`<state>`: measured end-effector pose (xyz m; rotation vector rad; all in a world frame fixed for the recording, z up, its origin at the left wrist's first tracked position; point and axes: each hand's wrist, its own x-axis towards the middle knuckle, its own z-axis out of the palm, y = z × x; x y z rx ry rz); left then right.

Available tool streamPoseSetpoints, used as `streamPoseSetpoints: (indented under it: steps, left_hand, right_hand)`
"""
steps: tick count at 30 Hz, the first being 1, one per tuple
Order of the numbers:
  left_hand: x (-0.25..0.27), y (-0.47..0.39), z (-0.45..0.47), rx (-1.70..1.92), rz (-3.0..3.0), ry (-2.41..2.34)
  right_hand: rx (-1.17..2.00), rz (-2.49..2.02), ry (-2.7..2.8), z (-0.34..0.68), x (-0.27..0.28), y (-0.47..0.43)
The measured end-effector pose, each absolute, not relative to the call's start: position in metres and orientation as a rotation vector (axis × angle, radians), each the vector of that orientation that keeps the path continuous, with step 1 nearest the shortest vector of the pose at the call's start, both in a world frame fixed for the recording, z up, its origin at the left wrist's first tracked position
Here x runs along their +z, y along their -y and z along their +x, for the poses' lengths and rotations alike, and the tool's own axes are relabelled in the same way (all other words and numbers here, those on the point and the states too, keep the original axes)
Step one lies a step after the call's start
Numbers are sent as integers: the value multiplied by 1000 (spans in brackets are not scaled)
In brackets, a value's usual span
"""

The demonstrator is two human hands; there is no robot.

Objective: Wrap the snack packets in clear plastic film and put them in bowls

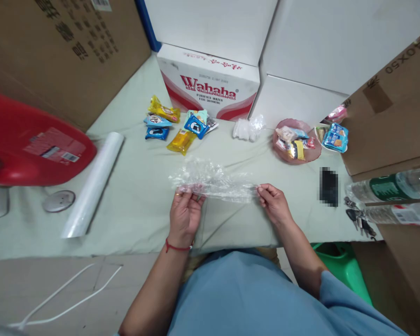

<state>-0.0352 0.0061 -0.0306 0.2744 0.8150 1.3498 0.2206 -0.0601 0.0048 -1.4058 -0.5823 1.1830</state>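
Observation:
A crinkled sheet of clear plastic film, perhaps a bag, (217, 179) stretches between my hands just above the cloth-covered table (136, 200). My left hand (186, 210), with a red string at the wrist, is closed on its left end, palm turned up. The right end is pinched between the thumb and fingers of my right hand (273, 200). Beyond the film lie several wrapped snacks in yellow (182, 141) and blue (196, 126) packets. A small bundle of whitish clear plastic (248, 128) rests to their right.
A pink bowl (278, 151) of wrapped snacks stands at the back right, beside blue packets (336, 137). Plastic bottles (385, 186) and keys (360, 221) are at the right edge. On the left are a plastic roll (94, 186), a round lid (59, 201) and a red jug (38, 140). Boxes (210, 88) line the back.

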Motion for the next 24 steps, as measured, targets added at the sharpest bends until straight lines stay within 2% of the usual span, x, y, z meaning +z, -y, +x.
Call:
streamPoseSetpoints:
  steps: [6,10,16,21,24]
  left_hand:
    - [-30,-2,-45,1269,268,-883]
    - [-25,4,-43,1085,345,-995]
    - [-19,16,-52,952,374,-1094]
    - [-22,23,-58,971,366,-1128]
    - [-22,25,-58,975,397,-1139]
  right_hand:
    - [1434,-1172,289,252,5,74]
    - [1250,-1071,402,265,22,73]
    - [845,-1200,970,261,44,62]
    - [749,-1387,1890,244,32,53]
    - [706,-1349,2043,234,21,34]
